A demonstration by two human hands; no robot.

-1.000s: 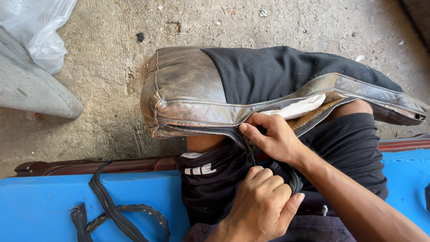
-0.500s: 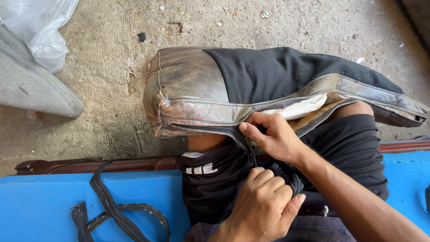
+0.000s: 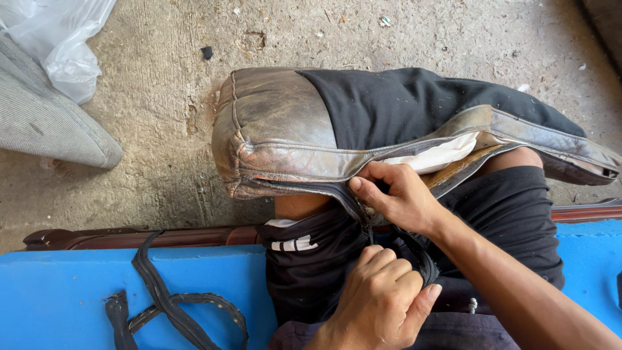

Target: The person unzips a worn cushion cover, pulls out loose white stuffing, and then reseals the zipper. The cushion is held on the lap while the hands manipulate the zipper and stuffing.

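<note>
A worn brown leather cushion cover (image 3: 272, 129) with a black fabric panel (image 3: 414, 104) rests on my knees over the concrete floor. Its lower seam gapes, showing white padding (image 3: 440, 155) inside. My right hand (image 3: 402, 198) pinches the open seam edge at the cushion's underside. Just below it, my left hand (image 3: 379, 301) is closed in a fist on a black strip (image 3: 414, 253) that runs up to that seam. Both hands lie over my black shorts (image 3: 311, 272).
I sit on a blue surface (image 3: 78, 298) with a dark wooden rail (image 3: 129, 236) along its front. A loose black strip (image 3: 168, 304) lies on the blue at lower left. A grey cushion (image 3: 45, 123) and a white plastic bag (image 3: 65, 39) sit at the far left.
</note>
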